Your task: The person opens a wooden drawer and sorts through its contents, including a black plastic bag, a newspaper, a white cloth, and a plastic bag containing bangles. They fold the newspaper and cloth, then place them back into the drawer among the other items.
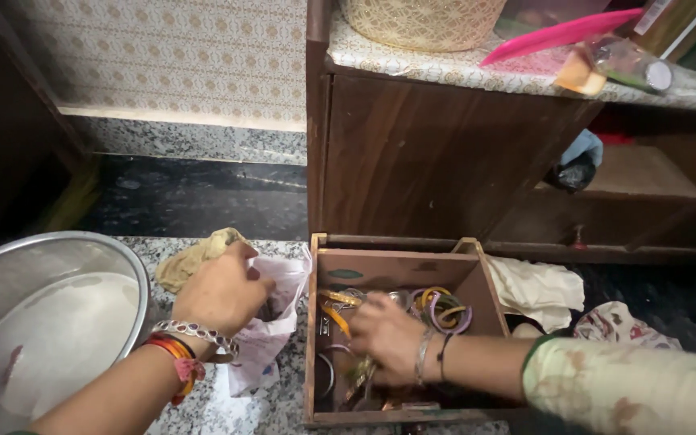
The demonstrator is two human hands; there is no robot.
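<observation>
My left hand [221, 292] grips the top of a white plastic bag [271, 334] lying on the speckled stone counter [243, 407], holding its mouth. My right hand [387, 337] reaches down into an open wooden box [396, 267] full of bangles [441, 308] in purple, yellow and orange, plus metal ones. Its fingers are curled around small metal pieces in the box; exactly what they grip is hidden. Both wrists wear bangles and thread bands.
A large steel bowl [38, 322] sits at the left. A yellow-brown cloth [191, 256] lies behind the bag. White and printed cloths [537, 290] lie right of the box. Behind stands a dark wooden cabinet [437, 153] with a woven basket [420, 22] on top.
</observation>
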